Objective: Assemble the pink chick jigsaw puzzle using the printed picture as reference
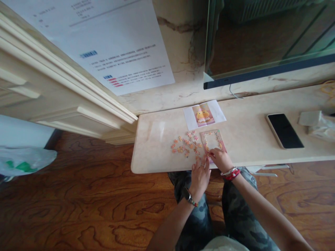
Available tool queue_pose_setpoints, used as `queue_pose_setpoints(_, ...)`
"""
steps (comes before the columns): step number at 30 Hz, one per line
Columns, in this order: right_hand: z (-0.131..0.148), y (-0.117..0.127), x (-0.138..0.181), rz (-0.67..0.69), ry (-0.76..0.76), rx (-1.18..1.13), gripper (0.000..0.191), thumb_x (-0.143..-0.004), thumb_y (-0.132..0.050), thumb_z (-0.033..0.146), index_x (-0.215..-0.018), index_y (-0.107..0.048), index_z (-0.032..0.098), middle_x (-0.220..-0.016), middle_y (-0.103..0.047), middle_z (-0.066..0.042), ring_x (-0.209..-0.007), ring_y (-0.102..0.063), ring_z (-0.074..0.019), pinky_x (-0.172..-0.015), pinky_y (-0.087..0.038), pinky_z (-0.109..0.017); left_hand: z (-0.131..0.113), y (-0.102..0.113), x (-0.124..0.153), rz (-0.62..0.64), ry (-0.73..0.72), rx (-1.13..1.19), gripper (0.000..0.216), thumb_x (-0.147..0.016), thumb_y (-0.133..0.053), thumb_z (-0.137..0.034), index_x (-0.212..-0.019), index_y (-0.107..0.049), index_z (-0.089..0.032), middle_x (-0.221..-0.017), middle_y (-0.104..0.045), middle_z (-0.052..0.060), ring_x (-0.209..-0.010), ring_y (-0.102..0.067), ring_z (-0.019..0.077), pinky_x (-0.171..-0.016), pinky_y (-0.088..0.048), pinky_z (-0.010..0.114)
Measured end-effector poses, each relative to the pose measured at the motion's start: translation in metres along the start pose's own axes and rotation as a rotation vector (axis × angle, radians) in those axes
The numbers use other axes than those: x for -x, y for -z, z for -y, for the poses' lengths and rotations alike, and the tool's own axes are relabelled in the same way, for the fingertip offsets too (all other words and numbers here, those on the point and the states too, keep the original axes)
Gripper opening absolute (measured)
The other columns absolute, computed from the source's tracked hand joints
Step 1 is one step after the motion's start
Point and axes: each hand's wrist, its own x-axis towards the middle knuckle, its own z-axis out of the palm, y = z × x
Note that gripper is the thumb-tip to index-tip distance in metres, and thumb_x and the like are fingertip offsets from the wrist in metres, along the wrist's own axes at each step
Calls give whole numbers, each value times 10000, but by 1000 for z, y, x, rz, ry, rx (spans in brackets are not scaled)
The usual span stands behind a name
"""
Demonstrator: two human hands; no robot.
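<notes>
Jigsaw tray, its border partly lined with fitted pieces, lies flat right under the fingertips, its near end covered by them. The right hand rests over its near corner, thumb and fingers drawn close together; the left hand meets it there, fingertips nearly touching. Both grips are narrow, but I cannot tell whether either one pinches a piece, as the fingers hide that spot. A press at an angle here could skid the tray or lift border pieces already seated, since only the hands visibly steady it. Loose jigsaw pieces spread just beyond the left fingertips and off to their left; a sweep of that hand could scatter them or turn some face down. The front edge of the stone-look ledge runs just below the grip, so a fumbled piece could drop past the camouflage trousers to the wood-grain floor. Beyond the tray from the hands, the creased printed picture sheet lies near enough to be nudged by a far reach. Well apart, to the grip's right, the smartphone seems at little risk.
</notes>
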Motion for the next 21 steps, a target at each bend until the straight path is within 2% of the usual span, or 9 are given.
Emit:
queue_pose_setpoints(6, 0, 1, 9, -14, 114, 14, 245, -832, -387, 213, -818, -628, 173, -755, -602, -47, -736, -555, -114, -666, -398, -198, -2, 2, 0, 45, 22, -71, 492, -822, -378, -298, -1292, -265, -206, -1330, -341, 65, -1163, -345, 255, -808, -425, 359)
queue_pose_setpoints(13, -7, -4, 14, -56, 249, 67, 230, -831, -397, 191, -896, -618, 184, -792, -589, -54, -767, -518, -132, -672, -415, -214, -5, -2, 2, 26, 44, -99, 521, -817, -382, -302, -1308, -232, -214, -1357, -300, 43, -1180, -316, 262, -818, -423, 367)
queue_pose_setpoints(18, -5, -2, 20, -67, 320, 170, 245, -817, -399, 158, -982, -577, 189, -930, -568, -73, -796, -487, -149, -666, -433, -235, -5, -4, 2, 27, 23, -111, 505, -816, -393, -314, -1295, -259, -226, -1354, -302, 46, -1171, -332, 245, -813, -424, 353)
queue_pose_setpoints(21, -4, -1, 20, -71, 339, 159, 231, -817, -395, 158, -948, -583, 182, -979, -560, -74, -801, -484, -148, -687, -441, -249, -5, -4, 0, 33, 16, -115, 482, -819, -389, -310, -1282, -288, -220, -1343, -322, 52, -1147, -361, 233, -820, -419, 349)
